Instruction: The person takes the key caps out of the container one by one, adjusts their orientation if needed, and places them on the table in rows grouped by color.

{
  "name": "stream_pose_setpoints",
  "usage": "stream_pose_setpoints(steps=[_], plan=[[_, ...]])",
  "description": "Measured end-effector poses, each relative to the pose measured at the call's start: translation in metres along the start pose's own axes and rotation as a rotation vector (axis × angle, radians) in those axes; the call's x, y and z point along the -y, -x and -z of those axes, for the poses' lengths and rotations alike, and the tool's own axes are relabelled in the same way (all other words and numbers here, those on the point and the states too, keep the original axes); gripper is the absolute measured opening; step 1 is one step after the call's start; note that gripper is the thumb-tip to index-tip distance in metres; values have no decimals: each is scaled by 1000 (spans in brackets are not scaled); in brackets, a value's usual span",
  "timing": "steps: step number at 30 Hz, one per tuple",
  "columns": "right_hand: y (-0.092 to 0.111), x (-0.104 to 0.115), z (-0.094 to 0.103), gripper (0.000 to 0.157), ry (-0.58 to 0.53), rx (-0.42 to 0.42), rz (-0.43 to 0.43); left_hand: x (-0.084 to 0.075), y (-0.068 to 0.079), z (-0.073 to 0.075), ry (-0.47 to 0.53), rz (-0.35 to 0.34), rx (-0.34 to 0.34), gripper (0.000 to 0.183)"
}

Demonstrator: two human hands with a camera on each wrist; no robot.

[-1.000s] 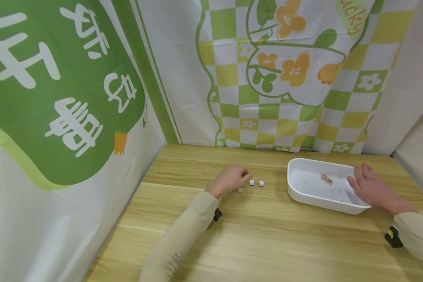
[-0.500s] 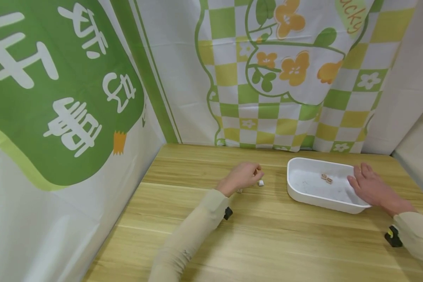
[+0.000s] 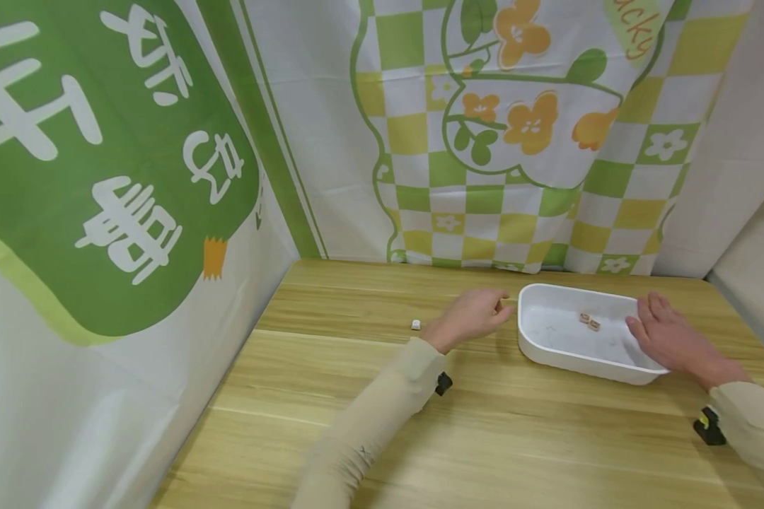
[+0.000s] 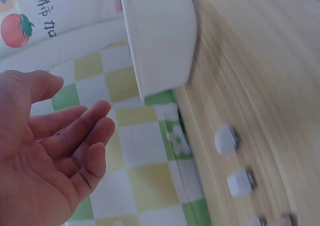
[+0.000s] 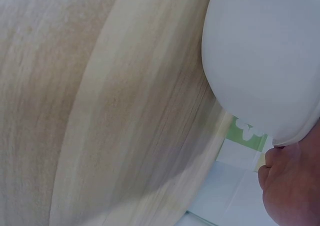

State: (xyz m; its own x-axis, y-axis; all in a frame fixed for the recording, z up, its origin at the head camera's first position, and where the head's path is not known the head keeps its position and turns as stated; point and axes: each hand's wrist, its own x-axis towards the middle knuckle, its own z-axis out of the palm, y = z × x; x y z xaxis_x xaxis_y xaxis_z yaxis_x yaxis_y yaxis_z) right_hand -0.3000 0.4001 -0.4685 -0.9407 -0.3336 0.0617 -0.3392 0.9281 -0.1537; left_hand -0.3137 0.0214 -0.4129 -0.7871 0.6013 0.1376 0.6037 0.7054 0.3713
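Observation:
In the head view my left hand (image 3: 474,316) hovers over the table just left of a white tray (image 3: 586,364). The left wrist view shows this hand (image 4: 55,151) palm-up to the camera, fingers loosely bent, with nothing visible between them. Several small keycaps stand below it, among them one white keycap (image 4: 225,139) and another white keycap (image 4: 241,182). A white keycap (image 3: 416,325) lies left of the wrist in the head view. My right hand (image 3: 671,336) rests on the tray's right rim, fingers extended. Two tan keycaps (image 3: 589,322) lie inside the tray.
The wooden table (image 3: 516,438) ends at the back against a hanging checkered cloth (image 3: 471,205). A green-and-white cloth (image 3: 121,162) hangs along the left side. The tray wall (image 5: 260,50) fills the upper right of the right wrist view.
My left hand has moved right, from beside the keycaps to the tray's left end. A white keycap to its left has come into sight; others are now hidden behind it. The right hand stays put.

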Motion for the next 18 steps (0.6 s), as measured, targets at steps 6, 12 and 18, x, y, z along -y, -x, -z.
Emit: stream_pose_setpoints(steps=[6,12,18], plan=[[-2,0,0,68,-7,15,-2,-12,-16,-9,-29,-76,-25,28],[-2,0,-1,67,-4,-9,10,-28,-31,-18,-74,-108,-12,25],[-1,-1,-1,68,-2,8,-8,-42,-41,-29,-76,-74,13,35]])
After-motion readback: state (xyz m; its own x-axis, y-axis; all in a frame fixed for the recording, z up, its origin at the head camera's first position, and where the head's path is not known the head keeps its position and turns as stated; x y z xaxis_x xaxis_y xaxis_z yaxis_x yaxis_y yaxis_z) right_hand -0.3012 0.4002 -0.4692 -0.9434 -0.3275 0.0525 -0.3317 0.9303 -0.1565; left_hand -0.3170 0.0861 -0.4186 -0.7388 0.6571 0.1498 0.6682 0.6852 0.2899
